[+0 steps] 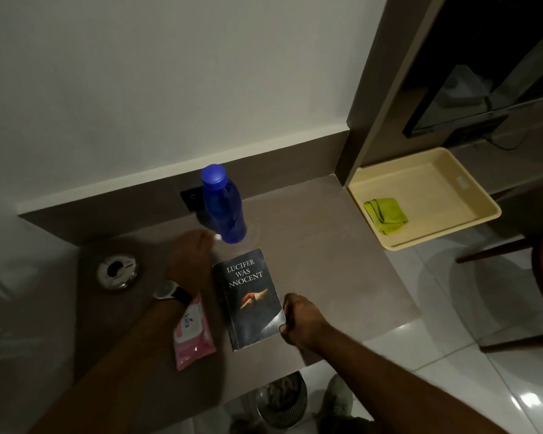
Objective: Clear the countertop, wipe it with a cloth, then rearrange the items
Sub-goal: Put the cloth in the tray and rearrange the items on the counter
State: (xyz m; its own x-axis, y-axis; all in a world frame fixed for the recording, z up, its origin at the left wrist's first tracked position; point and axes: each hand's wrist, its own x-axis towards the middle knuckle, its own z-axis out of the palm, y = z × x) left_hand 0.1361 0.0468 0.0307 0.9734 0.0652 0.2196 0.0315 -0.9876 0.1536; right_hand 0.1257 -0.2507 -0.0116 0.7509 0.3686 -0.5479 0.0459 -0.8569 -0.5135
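- Countertop (326, 233) carries four items: blue bottle (223, 205) upright near the back wall; dark paperback book (248, 299) flat in the middle; pink wipes pack (192, 330) just left of the book; round metal ashtray (117, 272) further left
- Cream tray (436, 170) sits to the right, beyond the counter's end; folded green cloth (386, 214) lies inside it, untouched
- Right hand (301, 321) curled at the book's lower right corner, fingers pinching its edge; book not yet lifted, as far as I can judge
- Left hand (190, 255) blurred, loosely closed beside the bottle's base; whether it grips anything, cannot tell
- Judgement: clearing step, barely started; wiping not yet possible
- Next move calls for lifting the book clear and carrying it off, likely toward the tray; bottle looks tall and tippable, so mind the left forearm lying over the wipes
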